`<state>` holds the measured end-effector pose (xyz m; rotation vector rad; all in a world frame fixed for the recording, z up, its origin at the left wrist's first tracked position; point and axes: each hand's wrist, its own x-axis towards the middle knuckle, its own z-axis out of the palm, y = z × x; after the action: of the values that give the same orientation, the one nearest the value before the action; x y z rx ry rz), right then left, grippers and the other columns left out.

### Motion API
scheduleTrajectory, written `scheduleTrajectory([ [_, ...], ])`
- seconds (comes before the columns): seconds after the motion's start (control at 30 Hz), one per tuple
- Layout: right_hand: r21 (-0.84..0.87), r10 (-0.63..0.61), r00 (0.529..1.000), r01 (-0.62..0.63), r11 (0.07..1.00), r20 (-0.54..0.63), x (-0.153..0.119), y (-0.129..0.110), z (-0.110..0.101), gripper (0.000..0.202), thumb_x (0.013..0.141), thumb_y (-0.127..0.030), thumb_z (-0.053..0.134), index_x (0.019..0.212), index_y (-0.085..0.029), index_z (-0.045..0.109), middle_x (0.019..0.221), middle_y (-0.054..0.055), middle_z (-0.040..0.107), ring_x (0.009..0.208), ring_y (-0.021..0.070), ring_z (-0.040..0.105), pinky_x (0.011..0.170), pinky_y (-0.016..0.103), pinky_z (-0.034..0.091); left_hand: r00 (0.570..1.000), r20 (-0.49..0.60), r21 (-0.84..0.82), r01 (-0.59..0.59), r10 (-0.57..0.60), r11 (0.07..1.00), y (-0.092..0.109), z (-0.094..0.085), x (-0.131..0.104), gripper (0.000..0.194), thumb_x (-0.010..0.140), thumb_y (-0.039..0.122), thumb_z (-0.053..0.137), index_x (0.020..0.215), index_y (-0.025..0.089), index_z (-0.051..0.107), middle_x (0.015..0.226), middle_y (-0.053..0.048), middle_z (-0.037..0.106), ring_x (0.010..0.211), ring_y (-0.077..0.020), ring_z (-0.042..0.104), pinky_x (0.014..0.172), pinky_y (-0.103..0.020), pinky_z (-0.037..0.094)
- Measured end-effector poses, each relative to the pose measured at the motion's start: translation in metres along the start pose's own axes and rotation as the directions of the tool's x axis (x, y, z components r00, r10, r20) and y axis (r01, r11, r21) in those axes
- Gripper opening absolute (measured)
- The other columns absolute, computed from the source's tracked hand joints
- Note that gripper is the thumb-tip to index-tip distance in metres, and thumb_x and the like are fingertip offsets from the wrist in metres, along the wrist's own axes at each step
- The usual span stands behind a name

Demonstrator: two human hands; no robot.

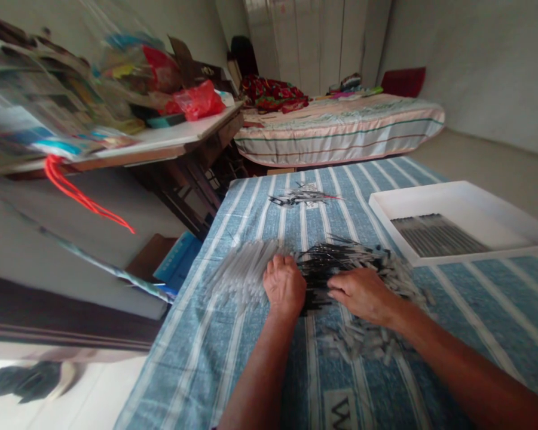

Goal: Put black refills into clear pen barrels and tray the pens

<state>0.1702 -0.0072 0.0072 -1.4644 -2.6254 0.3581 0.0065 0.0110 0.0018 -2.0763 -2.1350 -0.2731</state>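
My left hand (284, 285) is curled closed at the right edge of a pile of translucent white tubes (246, 272), which look like pen barrels. Its fingers hide whatever they may hold. Just to its right, a heap of thin black sticks (316, 263), like pen refills, lies on the cloth. My right hand (361, 292) is over the right part of that heap, thumb and index finger drawn together; I cannot make out anything between them. Small grey-white pieces (363, 340), like pen caps, are scattered below the right hand, and more lie to its right.
A striped blue cloth (206, 364) covers the table. On the right stands a white tray (497, 209) holding a row of finished-looking grey pens (439, 235). Farther back lies a small bunch of dark sticks (296, 197). A cluttered side table (161, 143) borders the left; a bed (341, 131) stands behind.
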Motion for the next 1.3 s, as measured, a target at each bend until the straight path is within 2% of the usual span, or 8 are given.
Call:
scheduleTrajectory([
  [0.1,-0.088,-0.017,0.998,0.022,0.996,0.058,0.001,-0.005,0.004,0.021,0.085,-0.029,0.049,0.080,-0.021,0.068,0.077,0.007,0.071,0.074,0.0199,0.066,0.060,0.025,0.036,0.996,-0.088,-0.157,-0.014,0.000,0.987,-0.005,-0.005,-0.003,0.015,0.083,0.015,0.044,0.082,0.014,0.059,0.086,-0.011,0.059,0.084,-0.0230,0.057,0.074,-0.032,0.044],
  [0.23,-0.157,-0.033,0.993,0.051,0.986,0.116,0.001,-0.011,0.009,0.021,0.084,-0.024,0.048,0.079,-0.020,0.068,0.075,0.009,0.071,0.072,0.0207,0.066,0.057,0.025,0.037,0.994,-0.087,-0.444,0.018,-0.063,0.896,-0.016,-0.002,-0.005,0.009,0.080,0.013,0.048,0.078,0.016,0.057,0.079,-0.006,0.060,0.077,-0.0182,0.059,0.073,-0.029,0.045],
  [0.33,-0.153,-0.030,0.991,0.051,0.987,0.132,0.001,-0.013,0.011,0.020,0.083,-0.023,0.048,0.078,-0.020,0.067,0.075,0.009,0.071,0.071,0.0202,0.066,0.056,0.024,0.036,0.996,-0.013,-0.643,0.059,-0.088,0.764,-0.024,0.003,-0.003,0.008,0.076,0.015,0.053,0.081,0.016,0.059,0.078,-0.004,0.063,0.077,-0.0176,0.061,0.071,-0.028,0.046],
  [0.43,-0.145,-0.038,0.989,0.059,0.988,0.142,0.001,-0.010,0.012,0.021,0.084,-0.025,0.047,0.076,-0.020,0.065,0.075,0.007,0.071,0.070,0.0196,0.066,0.055,0.025,0.033,0.998,0.047,-0.792,0.068,-0.050,0.607,-0.030,0.003,-0.002,0.023,0.076,0.018,0.053,0.098,0.015,0.059,0.077,-0.003,0.064,0.070,-0.0156,0.062,0.066,-0.025,0.046],
  [0.63,-0.166,-0.057,0.995,0.070,0.984,0.083,-0.008,0.011,0.004,0.023,0.087,-0.025,0.041,0.079,-0.020,0.062,0.071,0.005,0.069,0.067,0.0188,0.064,0.054,0.026,0.027,0.967,0.234,-0.887,0.173,0.095,0.429,-0.034,-0.009,-0.004,0.033,0.080,0.031,0.051,0.104,0.014,0.065,0.060,0.002,0.058,0.044,-0.0086,0.048,0.046,-0.020,0.040],
  [0.8,-0.210,-0.002,1.000,0.003,0.978,0.006,-0.019,0.033,-0.009,0.024,0.088,-0.026,0.040,0.076,-0.020,0.060,0.067,0.004,0.067,0.062,0.0177,0.062,0.053,0.027,0.023,0.934,0.283,-0.902,0.180,0.220,0.393,-0.033,-0.021,-0.007,0.033,0.078,0.031,0.053,0.102,0.013,0.067,0.057,0.002,0.057,0.044,-0.0072,0.045,0.045,-0.019,0.037],
  [0.97,-0.245,-0.026,0.998,0.012,0.969,-0.052,-0.024,0.045,-0.014,0.025,0.089,-0.026,0.039,0.075,-0.019,0.058,0.067,0.004,0.066,0.060,0.0164,0.061,0.053,0.028,0.022,0.918,0.288,-0.909,0.173,0.271,0.378,-0.032,-0.020,-0.008,0.033,0.077,0.031,0.055,0.103,0.015,0.068,0.058,0.002,0.057,0.045,-0.0072,0.044,0.045,-0.019,0.036],
  [1.3,-0.304,-0.112,0.992,0.091,0.948,-0.052,-0.023,0.039,-0.029,0.023,0.088,-0.020,0.041,0.074,-0.017,0.059,0.065,0.004,0.066,0.056,0.0142,0.058,0.053,0.027,0.021,0.832,0.360,-0.891,0.173,0.421,0.420,-0.032,-0.015,-0.010,0.029,0.081,0.033,0.053,0.098,0.015,0.067,0.062,0.002,0.055,0.051,-0.0075,0.044,0.048,-0.019,0.035],
])
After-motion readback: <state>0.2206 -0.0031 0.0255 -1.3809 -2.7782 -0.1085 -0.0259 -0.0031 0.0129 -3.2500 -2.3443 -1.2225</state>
